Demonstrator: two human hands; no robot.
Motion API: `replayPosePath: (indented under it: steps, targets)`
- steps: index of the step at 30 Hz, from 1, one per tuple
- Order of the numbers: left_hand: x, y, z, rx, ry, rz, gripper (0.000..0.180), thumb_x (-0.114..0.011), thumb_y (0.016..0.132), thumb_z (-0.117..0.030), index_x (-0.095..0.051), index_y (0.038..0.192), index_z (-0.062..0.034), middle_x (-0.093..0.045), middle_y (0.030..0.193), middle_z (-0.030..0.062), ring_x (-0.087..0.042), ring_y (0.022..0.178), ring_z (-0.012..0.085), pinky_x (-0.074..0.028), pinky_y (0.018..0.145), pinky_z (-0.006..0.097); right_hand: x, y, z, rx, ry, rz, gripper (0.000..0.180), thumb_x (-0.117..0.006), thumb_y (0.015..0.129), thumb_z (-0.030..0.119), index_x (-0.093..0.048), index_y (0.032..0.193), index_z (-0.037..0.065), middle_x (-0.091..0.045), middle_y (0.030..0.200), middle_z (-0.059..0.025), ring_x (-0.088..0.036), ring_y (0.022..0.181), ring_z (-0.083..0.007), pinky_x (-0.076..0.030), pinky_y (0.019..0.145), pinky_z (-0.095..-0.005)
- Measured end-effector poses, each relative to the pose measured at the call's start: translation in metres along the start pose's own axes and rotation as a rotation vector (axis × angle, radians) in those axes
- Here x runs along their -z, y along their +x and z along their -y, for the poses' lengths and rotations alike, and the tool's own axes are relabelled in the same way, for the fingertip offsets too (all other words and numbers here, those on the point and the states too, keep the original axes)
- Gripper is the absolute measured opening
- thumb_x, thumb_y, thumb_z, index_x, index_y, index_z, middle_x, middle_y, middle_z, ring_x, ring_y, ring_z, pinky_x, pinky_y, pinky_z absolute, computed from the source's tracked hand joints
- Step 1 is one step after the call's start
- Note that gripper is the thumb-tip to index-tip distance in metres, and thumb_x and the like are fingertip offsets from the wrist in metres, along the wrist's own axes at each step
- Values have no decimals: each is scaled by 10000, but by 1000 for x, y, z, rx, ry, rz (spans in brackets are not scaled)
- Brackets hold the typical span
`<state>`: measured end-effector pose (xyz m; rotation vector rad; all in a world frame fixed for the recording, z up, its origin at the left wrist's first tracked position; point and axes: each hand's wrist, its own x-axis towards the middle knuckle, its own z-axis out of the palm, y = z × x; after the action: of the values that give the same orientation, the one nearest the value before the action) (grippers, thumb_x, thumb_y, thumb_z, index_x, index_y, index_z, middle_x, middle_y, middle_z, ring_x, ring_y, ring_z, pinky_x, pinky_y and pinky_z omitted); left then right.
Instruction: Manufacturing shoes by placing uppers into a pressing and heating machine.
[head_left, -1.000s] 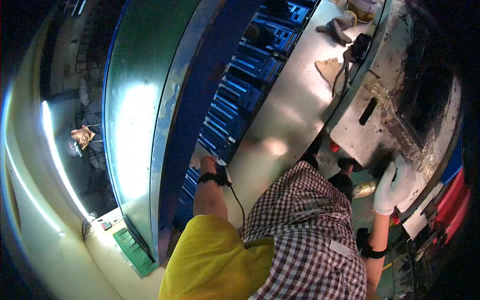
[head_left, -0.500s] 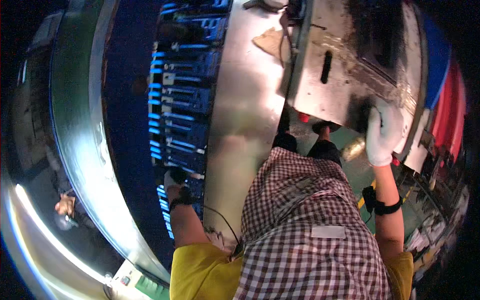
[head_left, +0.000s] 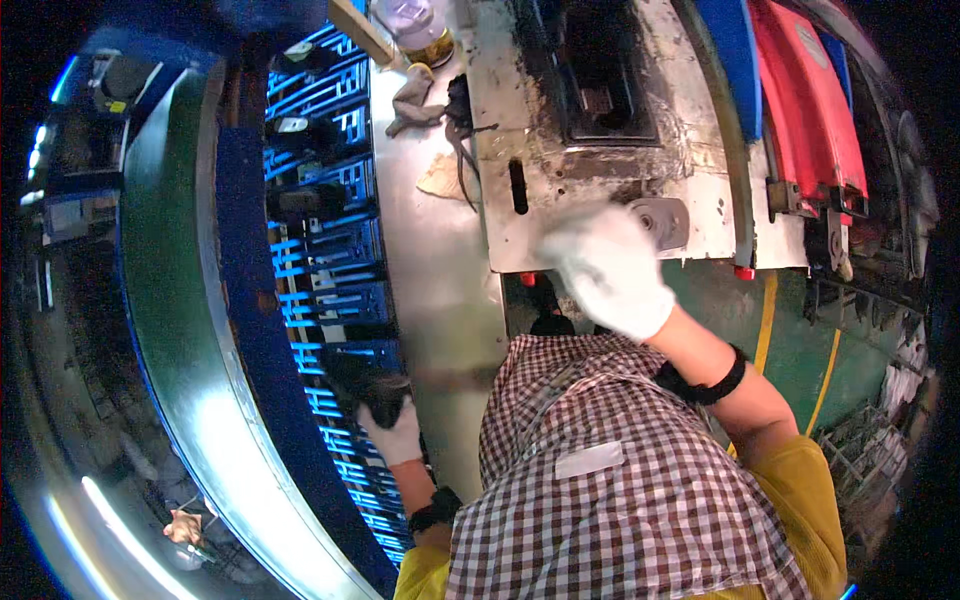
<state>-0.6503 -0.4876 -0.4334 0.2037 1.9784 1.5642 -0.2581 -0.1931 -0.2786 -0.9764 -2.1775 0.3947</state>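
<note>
Right hand point(head_left: 608, 270) lifted off grey machine plate point(head_left: 600, 190), grip unclear, left hand point(head_left: 392, 432) clutching dark part point(head_left: 368, 385)

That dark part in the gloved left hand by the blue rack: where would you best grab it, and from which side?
Probably by its near end, coming from the bench side. The left hand already wraps that end of the dark part, while its far end lies among the blue rack's close-set slots, which leave fingers little room. Its exact shape is too dark to tell.

Crumpled grey rag point(head_left: 412, 100), clear plastic jar point(head_left: 415, 25), red panel point(head_left: 808, 100), green floor point(head_left: 790, 330), checked apron point(head_left: 610, 470)
</note>
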Motion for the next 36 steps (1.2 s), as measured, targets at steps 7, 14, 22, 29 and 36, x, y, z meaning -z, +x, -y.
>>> replayPosePath:
  steps: [7,14,22,29,36]
  targets:
    - [-224,-56,-115,-11,-33,794,517,-661,939,-230,-569,1375,33,-612,1404,160,-555,1313,344,-395,1163,487,-30,24,39,-624,782,300,904,-704,896,239,-235,1631,-3,-339,1637,-254,-363,1508,-329,-281,1239,-378]
    - [-334,-87,-252,-327,72,1183,701,-565,1016,-104,-247,1635,-25,-369,1631,214,-360,1518,333,-297,1237,437,21,81,-70,-802,716,-329,952,-763,785,251,-336,1576,-66,-431,1571,-303,-466,1438,-333,-350,1197,-360]
    - [-371,-138,-349,-1062,-170,648,608,-629,973,-28,-408,1537,21,-545,1481,188,-540,1359,268,-374,1178,409,24,132,-155,-829,-219,-112,884,-793,677,450,-546,1476,162,-579,1317,-265,-610,1198,-417,-531,982,-482]
    - [-450,-159,-468,-1976,419,533,415,-597,1022,-311,-615,1271,20,-691,1146,197,-668,1045,205,-522,941,323,7,131,-126,-757,-479,-83,845,-801,708,481,-520,1435,153,-599,1144,-189,-627,1081,-383,-541,854,-502]
    - [-520,-202,-506,-1715,870,956,390,-555,979,-346,-651,1170,-20,-708,1035,275,-676,1008,437,-530,887,481,44,73,-133,-797,-165,35,778,-672,917,465,-431,1545,75,-495,1492,-302,-530,1323,-456,-463,1079,-494]
